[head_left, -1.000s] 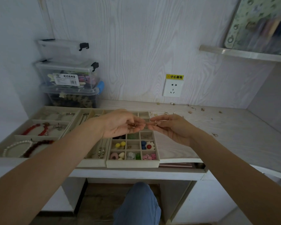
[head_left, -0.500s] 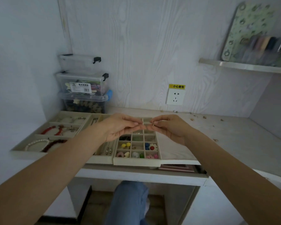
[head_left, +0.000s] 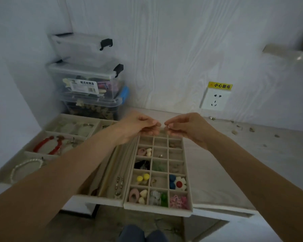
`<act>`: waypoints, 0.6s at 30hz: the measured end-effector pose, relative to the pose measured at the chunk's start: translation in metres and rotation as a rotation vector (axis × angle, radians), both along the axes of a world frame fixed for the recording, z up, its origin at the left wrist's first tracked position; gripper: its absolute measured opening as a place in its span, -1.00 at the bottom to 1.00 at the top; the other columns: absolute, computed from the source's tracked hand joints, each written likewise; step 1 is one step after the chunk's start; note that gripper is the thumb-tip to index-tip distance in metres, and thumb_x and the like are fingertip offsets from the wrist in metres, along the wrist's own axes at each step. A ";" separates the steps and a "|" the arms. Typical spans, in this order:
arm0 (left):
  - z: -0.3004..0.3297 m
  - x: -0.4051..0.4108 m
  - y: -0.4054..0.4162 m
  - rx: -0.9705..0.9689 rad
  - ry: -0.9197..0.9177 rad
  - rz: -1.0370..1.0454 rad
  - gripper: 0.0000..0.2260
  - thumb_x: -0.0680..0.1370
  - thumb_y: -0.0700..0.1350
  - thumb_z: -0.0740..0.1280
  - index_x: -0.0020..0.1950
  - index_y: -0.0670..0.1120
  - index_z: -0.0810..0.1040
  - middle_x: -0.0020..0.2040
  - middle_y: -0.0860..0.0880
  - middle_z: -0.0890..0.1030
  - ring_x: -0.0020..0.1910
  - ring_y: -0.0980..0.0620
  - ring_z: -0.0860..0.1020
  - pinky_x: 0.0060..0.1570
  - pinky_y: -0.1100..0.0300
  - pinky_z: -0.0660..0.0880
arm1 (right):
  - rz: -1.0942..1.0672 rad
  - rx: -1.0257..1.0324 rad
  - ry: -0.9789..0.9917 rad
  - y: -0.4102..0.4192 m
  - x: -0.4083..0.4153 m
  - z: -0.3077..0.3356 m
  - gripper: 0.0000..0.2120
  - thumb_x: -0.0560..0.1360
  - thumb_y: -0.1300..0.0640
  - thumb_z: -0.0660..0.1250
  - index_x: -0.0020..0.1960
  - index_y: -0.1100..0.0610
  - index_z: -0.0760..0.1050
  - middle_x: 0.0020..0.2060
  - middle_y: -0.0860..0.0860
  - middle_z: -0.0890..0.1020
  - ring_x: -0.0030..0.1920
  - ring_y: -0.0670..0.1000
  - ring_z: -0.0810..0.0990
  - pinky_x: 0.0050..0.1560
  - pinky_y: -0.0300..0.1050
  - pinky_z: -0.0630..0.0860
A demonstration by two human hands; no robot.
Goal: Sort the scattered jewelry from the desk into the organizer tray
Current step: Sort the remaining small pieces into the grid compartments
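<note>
A beige organizer tray (head_left: 189, 182) with many small square cells lies on the desk; several cells hold coloured earrings and beads. Both hands hover above its far end, fingertips nearly meeting. My right hand (head_left: 185, 130) pinches a small shiny ring (head_left: 169, 127) between thumb and forefinger. My left hand (head_left: 140, 127) has its fingers curled with thumb and forefinger pressed together; whatever it pinches is too small to make out. Several loose jewelry pieces (head_left: 234, 131) lie scattered on the desk at the right, near the wall.
Wider beige trays (head_left: 47, 135) with red and white bracelets sit to the left, a narrow necklace tray (head_left: 119, 182) between. Stacked clear storage boxes (head_left: 87, 79) stand in the back left corner. A wall socket (head_left: 215, 100) and a shelf (head_left: 287, 53) are at the right.
The camera has tilted down and swung left, so the cell tray now fills the middle. Both hands keep the same pinching pose close together above the tray's far end.
</note>
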State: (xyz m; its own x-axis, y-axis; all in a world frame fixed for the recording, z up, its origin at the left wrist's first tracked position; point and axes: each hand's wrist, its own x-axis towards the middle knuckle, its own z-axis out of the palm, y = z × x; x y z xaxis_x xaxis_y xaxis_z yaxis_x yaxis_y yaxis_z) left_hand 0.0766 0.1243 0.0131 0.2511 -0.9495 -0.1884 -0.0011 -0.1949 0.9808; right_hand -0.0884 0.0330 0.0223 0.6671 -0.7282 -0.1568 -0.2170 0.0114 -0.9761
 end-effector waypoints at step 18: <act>0.034 0.006 0.008 0.061 -0.187 0.149 -0.88 0.56 -0.37 0.23 0.02 -0.34 0.54 -0.27 -0.15 0.59 -0.41 0.18 0.61 -0.30 0.36 0.56 | -0.082 -0.277 0.506 -0.024 0.000 0.013 -0.87 0.40 0.34 0.40 -0.10 0.18 0.64 -0.17 0.14 0.68 -0.16 0.00 0.60 -0.18 -0.30 0.43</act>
State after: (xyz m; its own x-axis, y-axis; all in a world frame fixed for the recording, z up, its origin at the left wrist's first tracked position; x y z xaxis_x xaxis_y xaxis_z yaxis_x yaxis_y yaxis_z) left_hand 0.0830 0.1321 0.0471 0.4230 -0.8878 -0.1816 -0.1486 -0.2656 0.9526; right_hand -0.0885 0.0090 0.0354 0.4985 -0.8336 -0.2379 -0.6666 -0.1931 -0.7200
